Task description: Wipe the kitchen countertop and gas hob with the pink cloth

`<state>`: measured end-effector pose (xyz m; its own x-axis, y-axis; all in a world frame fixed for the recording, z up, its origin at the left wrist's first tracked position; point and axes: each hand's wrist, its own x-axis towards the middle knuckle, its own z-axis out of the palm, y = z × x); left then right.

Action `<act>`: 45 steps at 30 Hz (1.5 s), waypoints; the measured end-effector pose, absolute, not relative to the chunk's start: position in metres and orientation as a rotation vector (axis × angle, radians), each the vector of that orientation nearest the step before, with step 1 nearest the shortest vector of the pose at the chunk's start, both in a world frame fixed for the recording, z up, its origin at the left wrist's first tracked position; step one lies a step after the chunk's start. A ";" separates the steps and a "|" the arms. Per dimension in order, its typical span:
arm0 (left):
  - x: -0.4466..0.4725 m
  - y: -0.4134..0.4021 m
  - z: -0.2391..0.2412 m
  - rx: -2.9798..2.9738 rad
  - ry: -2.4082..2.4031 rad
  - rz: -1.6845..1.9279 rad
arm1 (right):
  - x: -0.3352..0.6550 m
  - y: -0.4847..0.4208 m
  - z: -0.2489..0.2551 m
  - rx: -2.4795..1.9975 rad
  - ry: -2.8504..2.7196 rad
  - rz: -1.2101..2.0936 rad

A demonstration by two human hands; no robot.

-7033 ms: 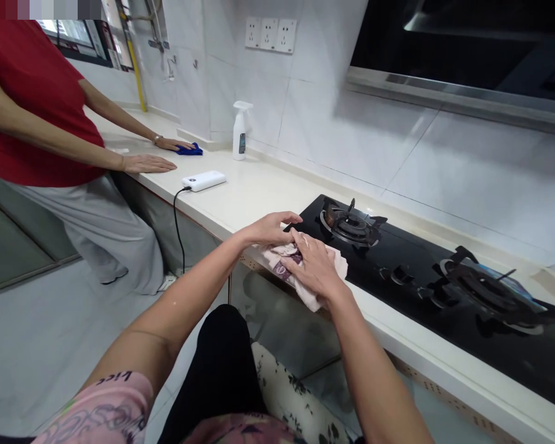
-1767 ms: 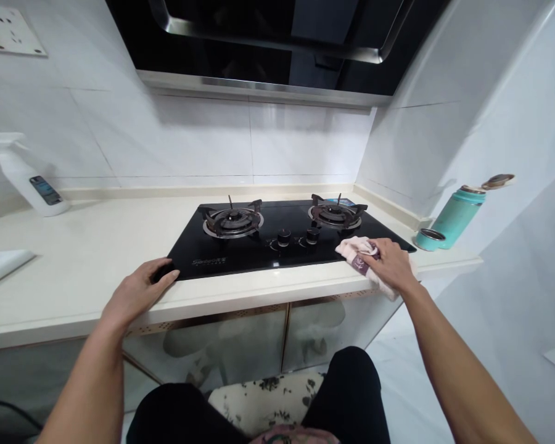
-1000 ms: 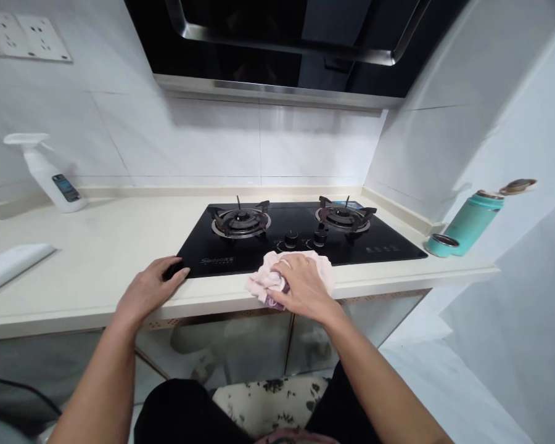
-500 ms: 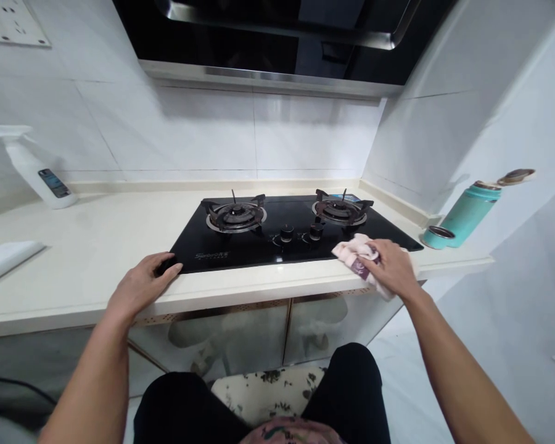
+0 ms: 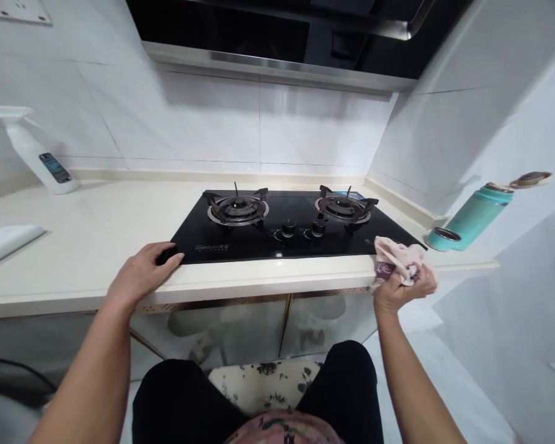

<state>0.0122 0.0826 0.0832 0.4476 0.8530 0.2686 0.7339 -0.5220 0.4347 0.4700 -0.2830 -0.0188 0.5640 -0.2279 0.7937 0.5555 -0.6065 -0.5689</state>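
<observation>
A black two-burner gas stove (image 5: 254,243) is set into the pale countertop in front of me. At its front left corner rests my left hand (image 5: 141,271), thumb and fingers apart on either side of the corner, holding nothing loose. My right hand (image 5: 404,288) is closed around a crumpled pale pink cloth (image 5: 398,251) with a purple patch. It is at the counter's front edge, by the stove's front right corner, with the wrist bent and the fingers turned to the right. Part of the cloth is hidden behind the fingers.
To the right stand a turquoise flask (image 5: 481,216) with its lid raised and a small turquoise cup (image 5: 443,239). A white spray bottle (image 5: 39,154) and a flat white object (image 5: 9,243) are at the left. A black range hood (image 5: 277,43) hangs above.
My right hand has moved right with the cloth, from the stove's front edge to near its right corner, and the wrist has turned. My left hand has stayed at the left corner.
</observation>
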 end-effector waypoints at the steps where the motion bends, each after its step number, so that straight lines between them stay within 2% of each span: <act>1: 0.012 0.082 0.083 2.448 1.375 0.680 | 0.452 -0.276 -0.019 -1.982 -0.255 -1.056; 5: 0.015 0.077 0.087 2.464 1.382 0.682 | 0.378 -0.242 -0.027 -2.024 -0.518 -0.769; 10: 0.017 0.064 0.095 2.469 1.382 0.663 | 0.298 -0.198 -0.028 -1.902 -0.986 -0.665; 18: 0.017 0.063 0.093 2.469 1.396 0.705 | 0.223 -0.150 0.039 -1.948 -1.576 -0.400; 22: 0.017 0.063 0.092 2.467 1.393 0.699 | 0.217 -0.132 0.080 -1.945 -1.738 -0.320; 26: 0.018 0.063 0.091 2.450 1.378 0.712 | 0.216 -0.112 0.101 -1.997 -1.810 -0.268; 37: 0.008 0.067 0.089 2.229 1.289 0.814 | 0.168 -0.044 0.109 -1.797 -2.088 -0.158; 45: 0.007 0.070 0.084 2.354 1.287 0.806 | 0.229 -0.087 0.107 -1.849 -1.942 -0.077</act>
